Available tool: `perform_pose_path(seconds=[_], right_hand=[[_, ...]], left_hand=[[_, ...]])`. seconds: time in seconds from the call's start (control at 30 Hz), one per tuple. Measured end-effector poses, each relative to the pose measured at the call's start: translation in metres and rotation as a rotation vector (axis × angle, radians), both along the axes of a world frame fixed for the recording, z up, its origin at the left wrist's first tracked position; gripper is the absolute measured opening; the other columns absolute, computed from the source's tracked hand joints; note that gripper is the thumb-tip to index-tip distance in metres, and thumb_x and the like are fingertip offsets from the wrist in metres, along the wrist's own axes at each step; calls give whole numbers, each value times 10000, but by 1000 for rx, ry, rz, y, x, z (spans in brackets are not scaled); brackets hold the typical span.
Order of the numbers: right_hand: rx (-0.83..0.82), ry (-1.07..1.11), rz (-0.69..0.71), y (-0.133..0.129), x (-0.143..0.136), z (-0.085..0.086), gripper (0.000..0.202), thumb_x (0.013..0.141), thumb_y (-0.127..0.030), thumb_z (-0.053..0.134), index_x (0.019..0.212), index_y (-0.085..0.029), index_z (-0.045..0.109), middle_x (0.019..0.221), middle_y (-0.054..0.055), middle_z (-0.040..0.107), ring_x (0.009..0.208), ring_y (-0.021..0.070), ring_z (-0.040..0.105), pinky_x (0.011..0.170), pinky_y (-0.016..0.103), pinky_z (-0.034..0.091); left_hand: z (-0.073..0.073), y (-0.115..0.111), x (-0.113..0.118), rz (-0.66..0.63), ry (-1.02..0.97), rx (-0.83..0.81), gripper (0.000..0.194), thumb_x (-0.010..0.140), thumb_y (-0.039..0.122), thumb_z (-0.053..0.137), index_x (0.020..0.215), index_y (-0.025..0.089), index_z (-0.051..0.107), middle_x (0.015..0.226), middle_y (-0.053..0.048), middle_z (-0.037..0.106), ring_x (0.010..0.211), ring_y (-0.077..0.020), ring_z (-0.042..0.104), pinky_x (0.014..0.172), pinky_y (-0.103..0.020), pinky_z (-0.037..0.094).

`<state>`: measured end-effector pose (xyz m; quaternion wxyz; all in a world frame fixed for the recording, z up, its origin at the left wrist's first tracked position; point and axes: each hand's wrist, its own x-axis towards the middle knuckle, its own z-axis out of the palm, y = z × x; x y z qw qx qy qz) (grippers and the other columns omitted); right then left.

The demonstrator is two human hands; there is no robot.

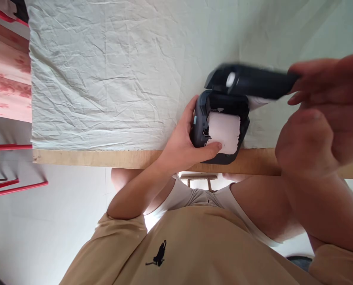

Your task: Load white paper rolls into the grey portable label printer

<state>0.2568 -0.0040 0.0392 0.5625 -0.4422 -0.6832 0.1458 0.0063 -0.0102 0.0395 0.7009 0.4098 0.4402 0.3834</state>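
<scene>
Clasping dark device (228, 103) with left hand (179, 140): fingers along left side, thumb across lower edge of white roll (224, 128), in open compartment. Device location: right of centre, on near side of pale cloth (105, 79), reaching over bare wooden edge (90, 157), left of right hand (321, 118). Touching right end of 1 dark cover (259, 82) with right-hand fingers; motion blur there, so can't tell pinching from pushing. Cover location: raised, just beyond compartment; can't tell hinged from loose. Beneath it, right of device: white strip (256, 102). Far left: pink patterned fabric (8, 87), red bars (16, 189).
</scene>
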Motion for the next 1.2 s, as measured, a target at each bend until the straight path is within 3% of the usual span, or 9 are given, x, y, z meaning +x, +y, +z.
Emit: perform_pose_path(seconds=[0.07,0.13,0.23,0.37,0.57,0.8,0.9,1.03,1.2], right_hand=[[90,-33,-23,0,-1,-3,335,1260,-608,749,1460,-396,913,1146,30,858,904,223,833,706,421,594],[104,-133,-20,-1,-3,-4,224,1272,-410,701,1293,-348,915,992,15,835,828,215,805,663,417,616],[78,-236,29,-4,-2,-5,158,1233,-306,727,1250,-338,881,1157,33,863,816,187,739,611,393,617],[-5,-315,195,-4,6,-2,316,1206,-423,865,1512,-360,811,1548,87,859,996,217,805,540,356,600],[-70,-373,301,-4,15,2,654,1206,-409,898,1806,-391,639,1754,150,826,1330,302,922,571,335,643],[-20,-333,192,-9,2,-8,610,1196,-489,934,1725,-358,663,1676,172,850,1302,287,933,620,311,679],[-46,-350,266,-8,4,-9,689,1184,-449,945,1785,-380,615,1742,186,805,1485,330,890,640,326,690],[-78,-349,325,-5,14,-9,739,1231,-389,854,1878,-434,501,1801,178,745,1638,329,809,646,333,685],[-50,-336,346,-1,14,-16,716,1262,-333,719,1924,-430,465,1821,190,711,1743,349,734,1000,469,822]], left_hand=[[-1,-1,0,-2,13,7,1248,749,521,1222,1806,342,582,1422,-90,825,1273,-408,862,1059,-546,734],[-5,-1,-1,-5,21,25,1210,776,522,1195,1810,361,588,1462,-80,835,1333,-418,880,1086,-540,760],[-13,0,-4,-29,-21,80,1133,806,584,1173,1778,418,616,1609,-69,839,1445,-442,888,1146,-554,786],[-18,0,-6,-42,-118,135,945,792,681,1200,1553,350,749,1605,-84,877,1578,-477,848,1247,-583,779],[-9,-4,-4,-26,-44,83,752,918,825,1093,1387,296,838,1226,-71,922,1235,-408,899,1049,-527,760],[-2,-6,-2,-11,-18,80,675,943,783,1101,1364,314,858,1264,-54,913,1280,-382,886,1100,-502,748],[-6,-7,-4,-8,-31,113,677,958,792,1085,1405,336,859,1295,-54,913,1291,-385,897,1102,-521,755],[-10,-3,-3,2,-79,149,661,1066,893,914,1441,350,872,1485,-61,923,1618,-427,811,1388,-556,677],[-12,3,4,54,-119,66,621,1128,917,791,1280,321,877,1392,-56,948,1716,-439,761,1452,-573,652]])
